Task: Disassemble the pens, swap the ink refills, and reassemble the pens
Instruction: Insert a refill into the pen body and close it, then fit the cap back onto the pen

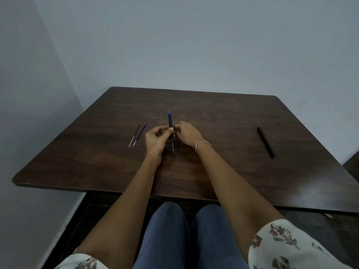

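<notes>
Denim knees (169,230) — beyond, fingers (171,129) of left hand (155,139) and right hand (189,133) pinch a slim blue-tipped pen (170,119) over woodgrain table (233,121).

No legible text or markings anywhere.

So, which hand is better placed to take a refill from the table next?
Probably the left hand. The two refills lie just beside it, while the right hand sits across the held pen and would have to reach over.
</notes>
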Demonstrator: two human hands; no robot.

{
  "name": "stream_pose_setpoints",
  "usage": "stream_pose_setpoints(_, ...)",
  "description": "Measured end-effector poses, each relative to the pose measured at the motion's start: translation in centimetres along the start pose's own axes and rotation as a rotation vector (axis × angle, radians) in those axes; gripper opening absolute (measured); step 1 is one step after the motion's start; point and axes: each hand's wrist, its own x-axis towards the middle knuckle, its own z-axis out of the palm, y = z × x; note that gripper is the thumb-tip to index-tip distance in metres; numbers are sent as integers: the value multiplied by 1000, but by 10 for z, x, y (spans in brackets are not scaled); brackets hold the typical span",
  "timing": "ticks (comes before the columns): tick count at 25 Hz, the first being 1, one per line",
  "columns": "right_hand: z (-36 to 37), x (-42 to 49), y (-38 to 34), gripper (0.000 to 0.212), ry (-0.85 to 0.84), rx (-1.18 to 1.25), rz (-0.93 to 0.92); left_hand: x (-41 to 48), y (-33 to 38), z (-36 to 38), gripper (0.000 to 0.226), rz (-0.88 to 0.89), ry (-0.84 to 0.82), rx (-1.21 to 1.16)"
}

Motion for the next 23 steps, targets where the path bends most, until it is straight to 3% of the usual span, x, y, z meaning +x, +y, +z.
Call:
stream_pose_setpoints(3, 1, 4, -10, 25, 23, -34, -30, 0, 0, 1, 15, -3, 13, 6)
stream_pose_setpoints(8, 1, 6, -15, 21, 59, 29, 81, 0, 0, 0, 11, 0, -19, 10)
stream_pose_setpoints(14, -11, -11, -1, 11, 141, 550, 195, -1, 1, -2, 9, -18, -75, 34)
stream_pose_setpoints(17, -9, -35, 12, 17, 283, 887, 272, -1, 2, -1, 8, -20, -110, 56)
stream_pose_setpoints(23, -5, -64, 34, 38, 399, 1268, 204, -5, 4, 0, 11, -19, -213, 171)
